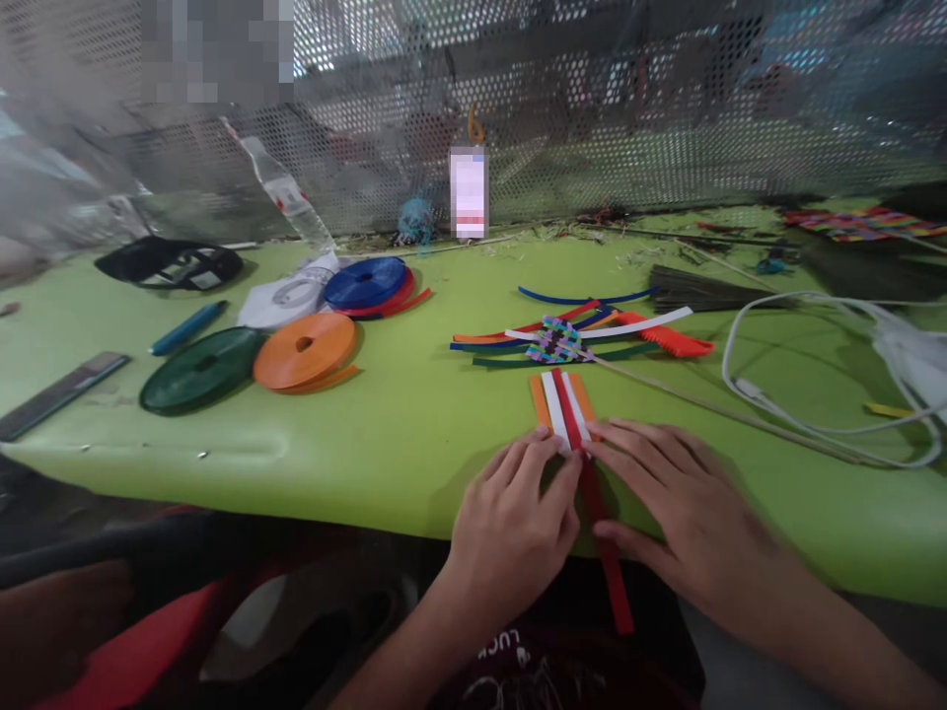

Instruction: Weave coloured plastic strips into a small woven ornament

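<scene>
Flat orange strips, white strips and a red strip lie side by side at the front of the green table. The red strip runs out past the table edge, over my lap. My left hand presses its closed fingers and thumb onto the lower ends of the strips. On their right side my right hand rests with fingertips touching the strips, fingers spread and thumb apart. Just beyond lies a small woven patterned piece on a thin stick, with loose coloured strips around it.
Coils in green, orange and blue lie to the left, near a blue pen-shaped tool and a metal ruler. A red-orange tool and white cable lie right. Another person's hand shows lower left.
</scene>
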Available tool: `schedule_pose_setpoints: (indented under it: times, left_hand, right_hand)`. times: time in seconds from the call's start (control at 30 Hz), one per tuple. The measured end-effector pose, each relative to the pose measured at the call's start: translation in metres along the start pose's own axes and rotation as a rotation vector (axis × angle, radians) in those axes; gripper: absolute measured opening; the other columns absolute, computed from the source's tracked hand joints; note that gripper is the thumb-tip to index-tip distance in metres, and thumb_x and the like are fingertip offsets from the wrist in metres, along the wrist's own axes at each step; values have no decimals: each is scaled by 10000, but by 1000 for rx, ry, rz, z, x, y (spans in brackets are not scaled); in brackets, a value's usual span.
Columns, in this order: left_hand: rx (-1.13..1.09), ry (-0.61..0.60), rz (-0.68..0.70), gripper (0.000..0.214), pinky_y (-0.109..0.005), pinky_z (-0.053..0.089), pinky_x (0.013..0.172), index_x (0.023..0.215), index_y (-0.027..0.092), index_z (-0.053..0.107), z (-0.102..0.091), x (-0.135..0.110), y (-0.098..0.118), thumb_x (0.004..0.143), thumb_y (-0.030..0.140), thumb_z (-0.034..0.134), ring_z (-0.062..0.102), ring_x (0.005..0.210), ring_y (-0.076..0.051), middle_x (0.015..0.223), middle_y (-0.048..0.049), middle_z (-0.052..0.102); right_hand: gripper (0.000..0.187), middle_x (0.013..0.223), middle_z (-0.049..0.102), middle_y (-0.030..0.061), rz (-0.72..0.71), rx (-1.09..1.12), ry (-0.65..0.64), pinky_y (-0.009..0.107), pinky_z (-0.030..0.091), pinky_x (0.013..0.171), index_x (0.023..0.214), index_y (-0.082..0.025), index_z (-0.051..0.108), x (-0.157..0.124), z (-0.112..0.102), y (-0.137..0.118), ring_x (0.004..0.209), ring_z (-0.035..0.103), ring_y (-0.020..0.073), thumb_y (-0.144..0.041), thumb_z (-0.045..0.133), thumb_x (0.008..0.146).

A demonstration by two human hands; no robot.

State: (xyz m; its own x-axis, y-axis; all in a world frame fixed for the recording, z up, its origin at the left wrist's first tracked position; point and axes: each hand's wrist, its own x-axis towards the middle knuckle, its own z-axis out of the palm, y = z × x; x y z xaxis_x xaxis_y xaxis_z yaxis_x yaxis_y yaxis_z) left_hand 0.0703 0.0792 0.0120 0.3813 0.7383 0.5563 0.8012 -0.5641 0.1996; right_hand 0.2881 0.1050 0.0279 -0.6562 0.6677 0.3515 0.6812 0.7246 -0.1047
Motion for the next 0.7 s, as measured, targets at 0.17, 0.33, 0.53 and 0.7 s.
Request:
schedule_pose_setpoints:
  times: [0.17, 0.33, 0.53, 0.7]
  left_hand:
    - [-23, 0, 0, 355, -451, 607, 1038, 1290, 125, 644, 1, -2, 0, 952, 107, 535, 653, 1248, -285, 1268, -128, 695]
    - [-14, -5, 8, 363, -457, 609, 1029, 1297, 153, 648, 1, -1, -1, 953, 106, 541, 650, 1259, -288, 1286, -123, 689]
    - [-16, 33, -2, 345, -428, 612, 1031, 1258, 166, 676, 0, -1, -1, 943, 95, 555, 662, 1238, -266, 1268, -103, 701]
    - [-28, 29, 11, 353, -427, 603, 1050, 1284, 174, 673, 0, -2, -4, 956, 107, 562, 651, 1264, -259, 1292, -101, 698]
  right_hand:
    - [556, 1454, 620, 98, -5, 7, -6, 514, 442, 1064, 1474, -230, 505, -1, 1, 6, 1303, 548, 307, -581, 492, 1044]
    - [547, 1474, 614, 67, 1, 30, -43, 498, 448, 1058, 1506, -281, 476, -3, 3, 15, 1313, 554, 292, -564, 511, 1040]
    - [461, 1451, 636, 78, -55, 20, -30, 498, 461, 1060, 1473, -261, 529, -3, 1, 18, 1299, 582, 286, -452, 519, 1053]
    - [506, 1469, 626, 81, -64, 15, -32, 493, 475, 1058, 1505, -263, 518, -2, 0, 19, 1307, 585, 292, -428, 558, 1028]
